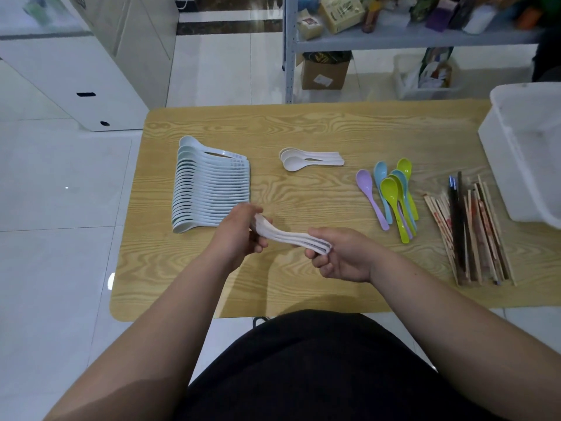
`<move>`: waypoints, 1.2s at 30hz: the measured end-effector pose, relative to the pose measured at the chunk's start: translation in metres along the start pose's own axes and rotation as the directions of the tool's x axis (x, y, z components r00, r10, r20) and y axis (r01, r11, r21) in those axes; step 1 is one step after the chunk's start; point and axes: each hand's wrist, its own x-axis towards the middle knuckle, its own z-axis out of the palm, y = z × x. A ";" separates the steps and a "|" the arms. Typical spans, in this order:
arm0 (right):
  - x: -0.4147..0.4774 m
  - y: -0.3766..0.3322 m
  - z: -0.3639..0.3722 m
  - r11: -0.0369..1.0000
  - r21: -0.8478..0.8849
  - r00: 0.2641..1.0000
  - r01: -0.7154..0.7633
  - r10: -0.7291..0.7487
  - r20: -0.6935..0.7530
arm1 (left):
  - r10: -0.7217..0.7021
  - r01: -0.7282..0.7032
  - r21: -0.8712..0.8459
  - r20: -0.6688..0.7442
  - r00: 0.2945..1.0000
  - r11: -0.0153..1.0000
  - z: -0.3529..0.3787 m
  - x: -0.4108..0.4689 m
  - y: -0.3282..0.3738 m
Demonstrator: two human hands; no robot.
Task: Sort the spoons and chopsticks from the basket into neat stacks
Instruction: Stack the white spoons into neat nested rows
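Now my left hand and right hand clasp a nested spoon bunch, squaring it; next, I reckon, it joins the big row.

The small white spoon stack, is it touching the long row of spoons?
Apart. The head view shows bare tabletop between the small white spoon stack and the long row.

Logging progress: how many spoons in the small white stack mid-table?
3: far spoon, middle spoon, near spoon, nested in the small white stack, handles right. Another may hide underneath.
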 end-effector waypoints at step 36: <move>0.177 -0.164 -0.148 -0.125 -0.992 0.826 0.026 -0.556 0.092 | 0.723 -0.486 0.869 0.395 0.567 -0.094 0.087 0.200 0.011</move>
